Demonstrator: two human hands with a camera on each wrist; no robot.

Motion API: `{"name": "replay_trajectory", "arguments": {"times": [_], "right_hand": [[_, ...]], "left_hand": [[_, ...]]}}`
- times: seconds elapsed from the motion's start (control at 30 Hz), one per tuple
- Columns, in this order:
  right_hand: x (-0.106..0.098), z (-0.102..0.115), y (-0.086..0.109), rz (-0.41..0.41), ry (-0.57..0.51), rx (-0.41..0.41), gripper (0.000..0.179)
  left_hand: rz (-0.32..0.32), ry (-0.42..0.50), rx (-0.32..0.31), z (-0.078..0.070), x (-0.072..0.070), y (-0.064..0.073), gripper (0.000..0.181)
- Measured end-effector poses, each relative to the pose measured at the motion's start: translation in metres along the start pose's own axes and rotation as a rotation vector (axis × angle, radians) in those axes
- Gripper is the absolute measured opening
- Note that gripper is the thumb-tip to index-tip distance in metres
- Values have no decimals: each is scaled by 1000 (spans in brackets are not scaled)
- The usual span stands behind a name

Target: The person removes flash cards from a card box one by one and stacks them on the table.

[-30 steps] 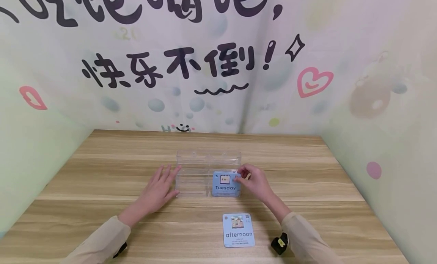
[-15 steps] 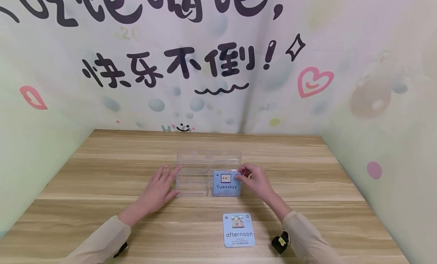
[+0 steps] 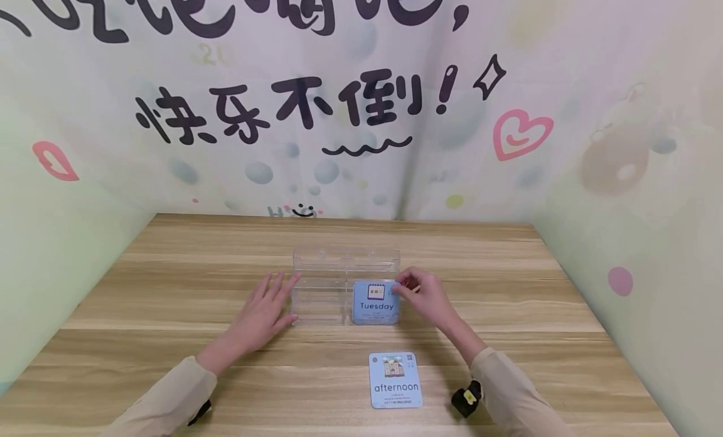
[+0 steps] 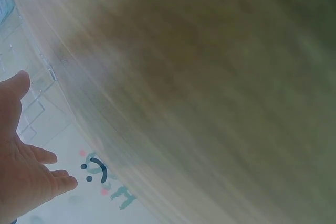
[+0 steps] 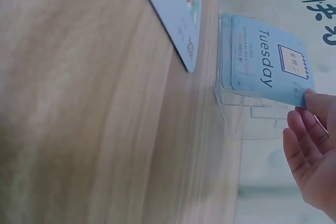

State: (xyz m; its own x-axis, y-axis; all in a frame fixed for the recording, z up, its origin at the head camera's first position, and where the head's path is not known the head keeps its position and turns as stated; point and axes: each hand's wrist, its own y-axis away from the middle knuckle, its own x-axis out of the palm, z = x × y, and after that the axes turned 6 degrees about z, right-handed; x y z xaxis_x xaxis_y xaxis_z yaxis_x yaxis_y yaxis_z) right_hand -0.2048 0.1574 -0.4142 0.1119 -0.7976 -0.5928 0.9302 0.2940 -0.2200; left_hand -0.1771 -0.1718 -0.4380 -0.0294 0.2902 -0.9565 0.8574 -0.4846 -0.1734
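Note:
A clear plastic card holder (image 3: 319, 302) with several stepped compartments stands mid-table. In its front right compartment sits a blue card printed "Tuesday" (image 3: 375, 304). My right hand (image 3: 425, 297) pinches that card's upper right corner between thumb and fingers, as the right wrist view shows closely. Another blue card (image 5: 226, 51) shows at the lower edge of the Tuesday card. At the holder's left side rests my left hand (image 3: 261, 314), fingers spread and fairly straight. A blue "afternoon" card (image 3: 395, 380) lies face up on the table in front of the holder.
The wooden table (image 3: 186, 267) meets a printed wall hanging (image 3: 350, 173) behind the holder. Pale side walls stand left and right. A black wrist strap with a yellow flower (image 3: 466, 399) hangs near my right sleeve (image 3: 511, 393).
The Tuesday card has shifted slightly right in its compartment, my right hand moving a little with it. My left hand and the afternoon card stay in place.

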Motion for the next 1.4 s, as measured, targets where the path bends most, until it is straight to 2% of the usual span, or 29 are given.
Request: {"name": "replay_trajectory", "arguments": {"times": [0.4,0.63,0.93,1.03,1.17,1.4], "right_hand": [[-6,-3,-2,-10,-101,5,4],[-9,0,-3,-5,-196,35,5],[-12,7,-2,-3,-232,56,6],[-13,11,-1,-4,-244,37,7],[-15,19,1,0,-272,4,7],[-23,53,13,41,-274,-18,5]], "left_hand": [[8,7,-7,-1,0,0,76],[2,2,-4,-1,-1,0,76],[9,3,-8,-1,-1,0,77],[8,6,-7,-1,-1,0,76],[5,15,-3,-1,0,0,75],[1,17,3,-1,-1,0,75]]}}
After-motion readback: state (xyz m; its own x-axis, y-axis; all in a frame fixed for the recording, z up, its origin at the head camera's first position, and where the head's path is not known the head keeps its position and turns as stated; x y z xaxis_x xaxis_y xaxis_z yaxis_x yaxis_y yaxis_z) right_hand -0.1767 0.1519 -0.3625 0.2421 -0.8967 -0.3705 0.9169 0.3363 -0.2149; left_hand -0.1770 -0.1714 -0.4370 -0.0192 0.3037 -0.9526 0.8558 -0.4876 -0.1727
